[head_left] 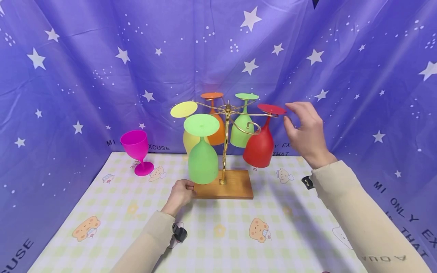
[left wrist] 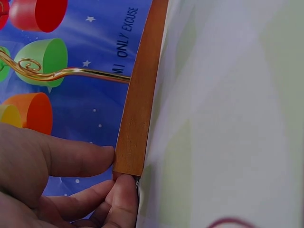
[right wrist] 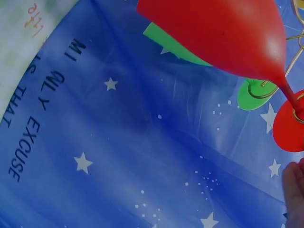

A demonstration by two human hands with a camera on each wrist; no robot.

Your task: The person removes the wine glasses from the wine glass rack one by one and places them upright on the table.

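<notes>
A wine glass rack has a wooden base, a twisted gold post and curled wire arms. My left hand pinches the base's left front corner; in the left wrist view, its thumb lies against the board's edge. Upside down from the arms hang a red goblet, an orange goblet, a yellow goblet and two green goblets, one in front and one behind. Beside the red goblet's foot, my right hand has its fingers bent and spread from the thumb, holding nothing.
On the left of the table stands an upright magenta goblet. A checked cloth with cartoon bears covers the table. Behind and at both sides hangs a blue-purple curtain with white stars.
</notes>
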